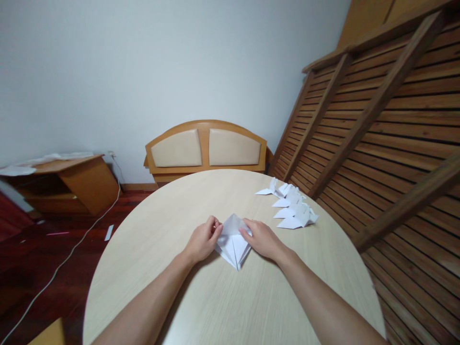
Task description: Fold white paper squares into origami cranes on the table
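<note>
A white folded paper (233, 243) in a diamond shape lies on the round table, one point toward me. My left hand (205, 238) pinches its left corner between thumb and fingers. On the opposite side, my right hand (263, 238) grips the right corner, thumb on top and the other fingers mostly out of sight behind the paper. Creases run from the near point up to a flat upper flap. Several finished-looking white paper figures (293, 211) with pointed ends stand in a row at the table's right side.
The round pale wood table (158, 215) fills the space before me. A slatted wooden frame (359, 143) leans along the right. Behind the table stands a padded headboard (204, 147). A low cabinet (89, 182) and a white cable (77, 247) are at left.
</note>
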{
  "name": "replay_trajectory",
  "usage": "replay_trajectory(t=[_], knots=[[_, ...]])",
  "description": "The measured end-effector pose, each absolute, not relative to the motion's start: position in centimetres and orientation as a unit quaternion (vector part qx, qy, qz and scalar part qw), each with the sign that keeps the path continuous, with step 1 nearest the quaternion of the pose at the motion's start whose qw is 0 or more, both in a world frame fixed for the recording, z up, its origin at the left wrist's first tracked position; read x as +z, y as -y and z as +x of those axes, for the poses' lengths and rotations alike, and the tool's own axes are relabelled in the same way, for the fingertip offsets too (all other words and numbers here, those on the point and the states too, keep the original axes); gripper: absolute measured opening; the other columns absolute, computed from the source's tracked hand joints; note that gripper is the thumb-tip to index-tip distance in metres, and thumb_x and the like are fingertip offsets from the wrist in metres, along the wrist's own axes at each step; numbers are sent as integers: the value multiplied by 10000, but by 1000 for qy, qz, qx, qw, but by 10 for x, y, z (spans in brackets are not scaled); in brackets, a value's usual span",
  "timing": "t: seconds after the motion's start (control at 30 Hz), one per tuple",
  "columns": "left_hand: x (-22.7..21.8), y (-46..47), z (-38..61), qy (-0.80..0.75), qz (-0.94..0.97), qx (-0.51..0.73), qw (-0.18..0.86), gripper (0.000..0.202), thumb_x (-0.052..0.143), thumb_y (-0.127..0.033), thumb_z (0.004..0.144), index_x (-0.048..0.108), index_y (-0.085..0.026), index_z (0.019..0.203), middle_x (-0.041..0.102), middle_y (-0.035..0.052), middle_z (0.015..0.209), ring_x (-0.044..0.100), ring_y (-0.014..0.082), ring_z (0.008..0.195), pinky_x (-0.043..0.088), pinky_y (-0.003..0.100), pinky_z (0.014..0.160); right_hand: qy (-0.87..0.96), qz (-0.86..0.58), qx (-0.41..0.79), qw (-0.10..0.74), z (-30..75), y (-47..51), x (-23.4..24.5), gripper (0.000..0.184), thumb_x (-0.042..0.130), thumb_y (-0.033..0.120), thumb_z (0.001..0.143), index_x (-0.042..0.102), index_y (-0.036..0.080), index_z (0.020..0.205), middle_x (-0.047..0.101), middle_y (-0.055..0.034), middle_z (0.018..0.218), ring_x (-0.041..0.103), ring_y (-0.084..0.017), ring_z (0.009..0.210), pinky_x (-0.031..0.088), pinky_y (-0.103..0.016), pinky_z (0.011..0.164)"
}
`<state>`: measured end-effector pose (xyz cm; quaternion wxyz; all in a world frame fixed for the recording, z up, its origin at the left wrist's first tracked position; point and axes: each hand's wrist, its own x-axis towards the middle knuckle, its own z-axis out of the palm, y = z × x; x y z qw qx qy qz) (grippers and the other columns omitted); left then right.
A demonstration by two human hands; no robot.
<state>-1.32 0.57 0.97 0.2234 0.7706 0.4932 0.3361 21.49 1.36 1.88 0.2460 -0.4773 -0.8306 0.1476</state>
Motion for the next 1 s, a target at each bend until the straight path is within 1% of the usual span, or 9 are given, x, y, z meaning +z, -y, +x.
replay_trajectory(t=[0.13,0.3,0.43,0.53,0.63,0.73,0.8,0.9,1.0], knots=[[9,-6,-15,-479,771,343,242,298,352,-425,1016,521,-207,903,631,10,774,569,170,710,408,276,666,825,-481,156,254,217,-14,20,190,462,316,1002,604,199,954,705,-58,862,648,-194,793,356,-261,673],[9,-5,-15,-442,785,339,273,288,413,-412,1002,598,-191,999,704,46,905,634,178,799,457,275,734,819,-486,158,261,217,-13,22,300,427,374,1021,598,202,845,674,-33,762,602,-167,683,327,-255,618],[10,-3,-14,-435,789,338,274,250,451,-379,987,599,-188,1052,715,52,928,652,181,812,477,280,749,820,-480,154,269,215,-12,23,384,413,417,1022,599,204,763,648,-14,687,569,-151,620,308,-257,585],[12,-2,-13,-433,787,344,272,236,468,-360,979,584,-187,1090,715,55,949,659,179,814,487,284,755,818,-484,147,274,213,-12,24,382,449,428,1004,617,207,742,658,-9,683,567,-146,604,298,-258,567],[13,-1,-11,-435,788,345,267,239,458,-351,984,586,-189,1103,714,54,959,659,177,814,490,286,758,809,-496,135,284,209,-10,25,293,504,410,977,654,222,810,692,-10,733,605,-157,639,315,-260,577],[14,0,-9,-436,793,337,259,251,439,-349,991,592,-196,1119,715,52,984,661,176,828,487,282,763,809,-488,128,302,205,-7,27,180,545,382,957,662,248,933,727,-12,839,662,-181,755,370,-261,643],[15,1,-8,-437,800,329,248,256,430,-342,993,591,-201,1133,715,50,1002,662,175,841,482,282,772,813,-474,122,316,201,-5,28,156,541,365,961,650,259,992,734,-14,899,677,-190,829,395,-265,692],[16,2,-7,-438,807,321,232,268,419,-343,996,589,-206,1151,717,46,1004,659,179,847,475,287,780,817,-467,106,320,197,-4,29,176,496,347,988,635,246,951,716,-20,870,672,-191,834,401,-268,708],[17,3,-7,-434,812,319,227,290,398,-354,1004,601,-206,1149,716,54,1026,653,184,861,475,296,811,821,-464,107,314,194,-5,27,276,425,359,1023,612,232,863,686,-23,810,656,-186,807,397,-269,704]])
